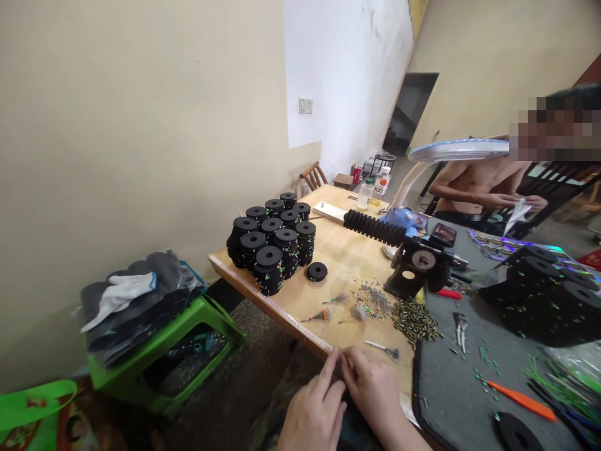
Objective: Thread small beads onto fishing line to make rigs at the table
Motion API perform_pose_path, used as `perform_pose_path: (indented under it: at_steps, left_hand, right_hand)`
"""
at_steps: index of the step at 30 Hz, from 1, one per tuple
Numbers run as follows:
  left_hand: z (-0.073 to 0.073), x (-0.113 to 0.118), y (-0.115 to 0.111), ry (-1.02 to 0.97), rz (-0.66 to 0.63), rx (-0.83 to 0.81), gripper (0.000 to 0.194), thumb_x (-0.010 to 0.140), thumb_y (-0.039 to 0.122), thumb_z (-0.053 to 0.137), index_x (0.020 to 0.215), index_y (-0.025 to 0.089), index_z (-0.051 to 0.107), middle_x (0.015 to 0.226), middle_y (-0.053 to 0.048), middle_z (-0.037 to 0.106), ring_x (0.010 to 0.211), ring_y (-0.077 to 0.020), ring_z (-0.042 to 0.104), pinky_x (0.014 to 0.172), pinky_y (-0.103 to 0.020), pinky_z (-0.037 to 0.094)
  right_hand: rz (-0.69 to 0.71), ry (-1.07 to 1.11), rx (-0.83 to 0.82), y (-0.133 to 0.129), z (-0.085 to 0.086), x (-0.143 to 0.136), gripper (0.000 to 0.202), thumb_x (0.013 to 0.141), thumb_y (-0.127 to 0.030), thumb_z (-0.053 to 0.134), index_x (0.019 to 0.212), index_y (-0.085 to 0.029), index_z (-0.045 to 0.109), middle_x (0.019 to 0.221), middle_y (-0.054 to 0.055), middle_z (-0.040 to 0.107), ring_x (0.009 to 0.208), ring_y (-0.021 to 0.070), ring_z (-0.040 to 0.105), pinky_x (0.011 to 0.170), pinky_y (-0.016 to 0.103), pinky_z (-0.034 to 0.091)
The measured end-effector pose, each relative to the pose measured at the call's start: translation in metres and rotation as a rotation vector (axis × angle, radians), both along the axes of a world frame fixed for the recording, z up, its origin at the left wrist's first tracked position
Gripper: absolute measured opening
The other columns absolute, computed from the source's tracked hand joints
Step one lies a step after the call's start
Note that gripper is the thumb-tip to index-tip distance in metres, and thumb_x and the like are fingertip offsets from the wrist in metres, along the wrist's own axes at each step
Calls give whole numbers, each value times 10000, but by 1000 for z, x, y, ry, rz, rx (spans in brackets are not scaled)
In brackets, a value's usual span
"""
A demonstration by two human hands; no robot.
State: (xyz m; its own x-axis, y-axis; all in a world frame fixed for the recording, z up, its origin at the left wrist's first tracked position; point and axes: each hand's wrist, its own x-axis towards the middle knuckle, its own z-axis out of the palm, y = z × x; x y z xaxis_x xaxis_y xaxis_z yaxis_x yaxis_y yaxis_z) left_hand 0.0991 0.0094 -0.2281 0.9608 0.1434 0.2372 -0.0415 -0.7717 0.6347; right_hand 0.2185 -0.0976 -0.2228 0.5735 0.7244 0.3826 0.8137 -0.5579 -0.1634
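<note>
Both your hands, left hand (313,410) and right hand (373,388), pinch something tiny together at six o'clock; stacked black spools (272,244) sit finished at eleven, loose beads (413,319) unused at one.

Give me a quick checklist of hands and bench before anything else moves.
1. Both hands in view: ok, left hand and right hand meet at the table edge.
2. What the fingertips pinch: cannot tell, too small.
3. Black spool stacks upright: ok.
4. Single spool apart from stacks: ok.
5. Loose bead pile kept on the table: ok.
6. Other person's hands away from yours: ok.
</note>
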Motion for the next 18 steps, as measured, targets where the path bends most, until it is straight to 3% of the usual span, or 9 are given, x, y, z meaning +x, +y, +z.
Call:
perform_pose_path:
  at_steps: [7,18]
  left_hand:
    - [-1,0,3,65,-14,38,298,859,128,456,1094,194,626,1531,-122,287,1037,-308,654,859,-403,544]
    - [-4,-1,9,-30,19,307,274,846,120,441,1069,166,592,1507,-148,355,943,-236,686,797,-348,589]
  right_hand:
    - [17,-42,29,5,3,-2,411,983,-270,319,702,-208,612,513,11,651,429,137,601,467,274,245]
    - [58,-96,119,11,4,-1,489,1009,-295,261,672,-208,604,495,-6,618,434,117,568,483,264,253]
